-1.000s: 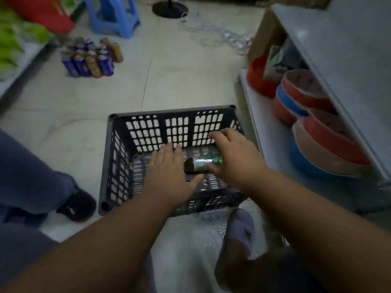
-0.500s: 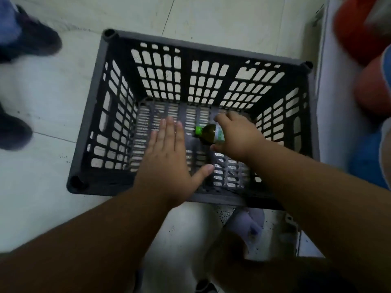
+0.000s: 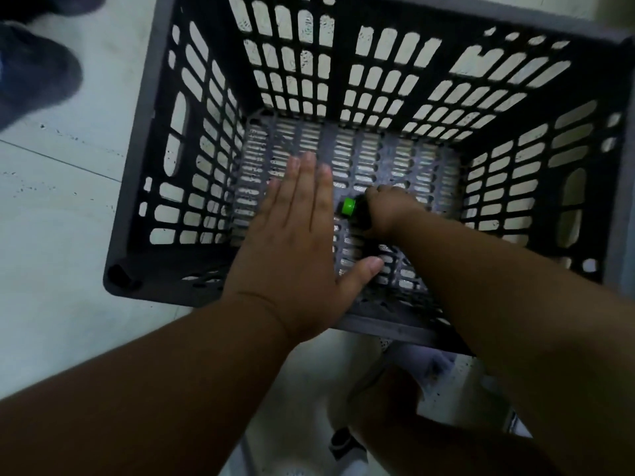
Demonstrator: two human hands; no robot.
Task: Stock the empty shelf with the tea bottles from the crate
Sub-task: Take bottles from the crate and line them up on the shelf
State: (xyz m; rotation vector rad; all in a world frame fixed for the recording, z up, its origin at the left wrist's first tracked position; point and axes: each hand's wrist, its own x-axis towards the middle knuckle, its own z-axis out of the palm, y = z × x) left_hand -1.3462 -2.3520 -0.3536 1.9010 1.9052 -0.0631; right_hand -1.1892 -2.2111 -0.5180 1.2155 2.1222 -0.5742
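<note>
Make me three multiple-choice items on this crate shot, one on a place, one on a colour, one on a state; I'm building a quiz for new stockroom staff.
1. Where is the tea bottle?
A. On the floor beside the crate
B. Low inside the crate, in the right hand
C. On a shelf

2. What colour is the bottle's cap?
A. Green
B. Red
C. White

3. What state is the left hand in?
A. Curled round the bottle
B. Gripping the crate's rim
C. Flat, fingers straight, holding nothing

Answers:
1. B, the right hand's grip closes round the bottle above the crate's slotted bottom.
2. A, the cap pokes out bright green at the hand's left.
3. C, its fingers lie straight and together beside the cap, holding nothing.
</note>
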